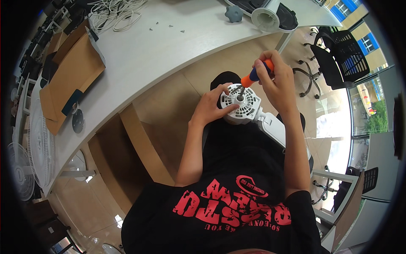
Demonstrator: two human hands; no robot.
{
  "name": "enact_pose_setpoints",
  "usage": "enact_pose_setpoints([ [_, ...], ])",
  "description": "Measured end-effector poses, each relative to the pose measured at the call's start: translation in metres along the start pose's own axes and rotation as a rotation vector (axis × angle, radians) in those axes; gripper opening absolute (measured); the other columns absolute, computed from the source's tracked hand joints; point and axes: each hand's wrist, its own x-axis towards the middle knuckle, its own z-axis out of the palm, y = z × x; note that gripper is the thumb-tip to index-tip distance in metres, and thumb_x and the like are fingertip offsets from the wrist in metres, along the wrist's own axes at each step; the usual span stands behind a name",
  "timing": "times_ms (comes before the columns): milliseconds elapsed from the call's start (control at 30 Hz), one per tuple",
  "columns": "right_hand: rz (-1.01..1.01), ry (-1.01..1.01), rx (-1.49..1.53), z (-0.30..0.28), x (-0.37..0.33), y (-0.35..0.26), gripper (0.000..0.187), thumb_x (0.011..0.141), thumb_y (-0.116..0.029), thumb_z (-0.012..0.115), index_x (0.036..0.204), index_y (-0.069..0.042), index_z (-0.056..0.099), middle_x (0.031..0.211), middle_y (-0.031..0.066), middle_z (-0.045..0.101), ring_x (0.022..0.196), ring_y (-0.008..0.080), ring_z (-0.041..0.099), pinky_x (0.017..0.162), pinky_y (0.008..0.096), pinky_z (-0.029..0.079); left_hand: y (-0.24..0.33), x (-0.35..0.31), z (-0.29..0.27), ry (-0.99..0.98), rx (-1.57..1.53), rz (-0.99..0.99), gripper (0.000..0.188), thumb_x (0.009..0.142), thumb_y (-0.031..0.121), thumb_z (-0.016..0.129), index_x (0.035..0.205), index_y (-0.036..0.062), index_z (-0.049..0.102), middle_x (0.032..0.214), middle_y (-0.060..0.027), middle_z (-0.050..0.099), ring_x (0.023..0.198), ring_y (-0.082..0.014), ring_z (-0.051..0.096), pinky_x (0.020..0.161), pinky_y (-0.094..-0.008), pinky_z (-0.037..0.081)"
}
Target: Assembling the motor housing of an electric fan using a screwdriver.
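Observation:
Across my lap lies a white fan motor housing (249, 111) with a round slotted vent face turned up and a white neck (272, 127) running toward my right. My left hand (211, 105) is closed around the left side of the housing, its thumb on the vent face. In my right hand (277, 78) is a screwdriver (252, 76) with an orange and blue handle, gripped from above. Its shaft slants down to the middle of the vent face, near the central shaft. Whether the tip sits in a screw, I cannot tell.
The white table (139, 59) curves in front of me. It carries several small screws (171, 26), white cable (116, 12), a grey knob (234, 14), a white tube (265, 19), an opened cardboard box (76, 72) and a fan grille (39, 144). An office chair (334, 59) stands right.

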Motion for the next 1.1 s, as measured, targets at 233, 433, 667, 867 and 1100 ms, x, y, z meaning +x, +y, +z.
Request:
enact_pose_setpoints([
  [233, 0.017, -0.032, -0.045, 0.000, 0.011, 0.010, 0.019, 0.100, -0.020, 0.067, 0.104, -0.002, 0.064, 0.074, 0.0124, 0.067, 0.062, 0.0238, 0.064, 0.061, 0.0356, 0.049, -0.003, -0.001, 0.002, 0.015, 0.045, 0.012, 0.063, 0.085, 0.047, 0.087, 0.129, 0.0092, 0.063, 0.113, -0.0111, 0.075, 0.105, -0.0366, 0.074, 0.092, -0.0441, 0.057],
  [433, 0.013, -0.045, -0.050, 0.001, 0.013, 0.015, 0.020, 0.099, -0.022, 0.068, 0.104, -0.003, 0.064, 0.075, 0.0136, 0.066, 0.065, 0.0264, 0.063, 0.063, 0.0378, 0.048, -0.005, 0.000, 0.003, 0.026, 0.051, 0.038, 0.074, 0.084, 0.048, 0.087, 0.143, 0.0118, 0.062, 0.102, -0.0084, 0.072, 0.098, -0.0339, 0.074, 0.089, -0.0427, 0.057],
  [667, 0.026, -0.059, -0.033, 0.001, 0.015, 0.019, 0.022, 0.099, -0.024, 0.067, 0.104, -0.002, 0.064, 0.077, 0.0141, 0.067, 0.067, 0.0275, 0.064, 0.064, 0.0386, 0.048, -0.003, -0.001, 0.003, 0.013, 0.020, -0.002, 0.073, 0.084, 0.048, 0.087, 0.142, 0.0113, 0.062, 0.102, -0.0078, 0.072, 0.098, -0.0329, 0.074, 0.089, -0.0423, 0.057],
  [867, 0.007, -0.094, -0.043, 0.003, 0.018, 0.017, 0.022, 0.099, -0.024, 0.068, 0.104, -0.002, 0.064, 0.075, 0.0142, 0.066, 0.068, 0.0274, 0.064, 0.064, 0.0392, 0.048, 0.000, -0.001, 0.001, 0.007, 0.032, -0.009, 0.072, 0.084, 0.047, 0.088, 0.141, 0.0109, 0.063, 0.099, -0.0071, 0.071, 0.094, -0.0317, 0.075, 0.087, -0.0413, 0.057],
  [1100, -0.012, -0.118, -0.055, 0.003, 0.022, 0.014, 0.022, 0.099, -0.023, 0.066, 0.103, -0.002, 0.064, 0.076, 0.0147, 0.067, 0.068, 0.0268, 0.064, 0.064, 0.0393, 0.048, 0.001, 0.000, 0.001, 0.003, 0.024, -0.023, 0.072, 0.084, 0.047, 0.087, 0.141, 0.0109, 0.063, 0.098, -0.0071, 0.071, 0.092, -0.0312, 0.074, 0.086, -0.0409, 0.057],
])
